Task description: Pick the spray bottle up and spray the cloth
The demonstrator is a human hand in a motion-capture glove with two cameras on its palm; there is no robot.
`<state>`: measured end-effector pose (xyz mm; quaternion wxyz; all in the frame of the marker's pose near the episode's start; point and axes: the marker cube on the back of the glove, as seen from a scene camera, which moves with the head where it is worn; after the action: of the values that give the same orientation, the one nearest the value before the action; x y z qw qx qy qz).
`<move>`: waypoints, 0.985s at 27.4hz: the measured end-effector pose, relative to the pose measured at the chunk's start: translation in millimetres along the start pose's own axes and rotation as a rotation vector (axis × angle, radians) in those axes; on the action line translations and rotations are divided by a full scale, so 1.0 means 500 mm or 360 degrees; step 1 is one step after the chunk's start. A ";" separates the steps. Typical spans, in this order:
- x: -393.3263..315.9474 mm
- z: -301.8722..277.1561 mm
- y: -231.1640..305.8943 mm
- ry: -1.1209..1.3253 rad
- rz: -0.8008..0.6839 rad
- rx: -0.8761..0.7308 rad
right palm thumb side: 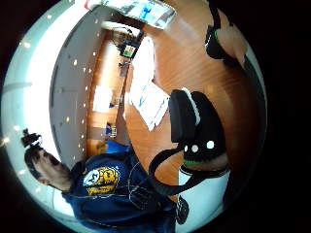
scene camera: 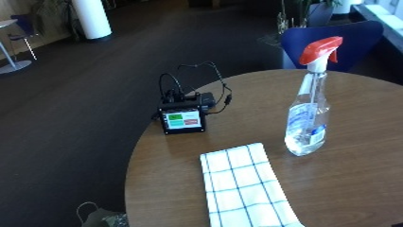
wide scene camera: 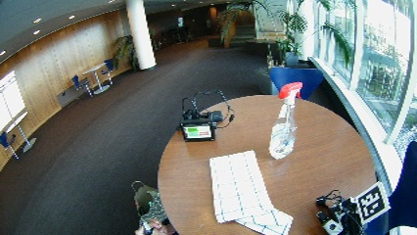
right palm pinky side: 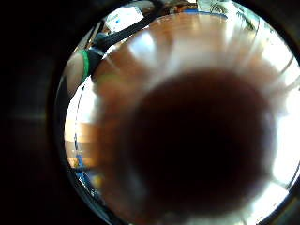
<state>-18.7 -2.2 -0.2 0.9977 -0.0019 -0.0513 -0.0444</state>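
A clear spray bottle (scene camera: 308, 111) with a red trigger head stands upright on the round wooden table (scene camera: 353, 165). A white cloth (scene camera: 244, 189) with blue checks lies flat in front of it, a hand's width away. In the wide outside view the bottle (wide scene camera: 284, 128) and cloth (wide scene camera: 241, 188) are mid-table. My gloved right hand (wide scene camera: 331, 215) rests on the table near its front right edge, far from both. The little finger side palm view shows only the wood of the table (right palm pinky side: 197, 51) close under the palm. A gloved finger (right palm thumb side: 194, 124) lies out over the wood and holds nothing.
A small black device (scene camera: 183, 117) with a green and red screen and looped cables sits at the table's far left edge. A blue chair (scene camera: 334, 38) stands behind the bottle. A dark bag (wide scene camera: 149, 203) lies on the floor by the table's near left side.
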 end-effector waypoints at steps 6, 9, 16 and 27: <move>0.018 -0.016 -0.003 0.0219 0.0118 0.0020; 0.023 -0.017 0.004 0.0237 0.0103 0.0028; 0.033 0.000 0.020 0.0197 0.0145 0.0009; 0.000 0.045 -0.004 0.0118 0.0078 -0.0069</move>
<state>-21.3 -3.8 22.2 0.9994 -0.0231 -0.0132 -0.0211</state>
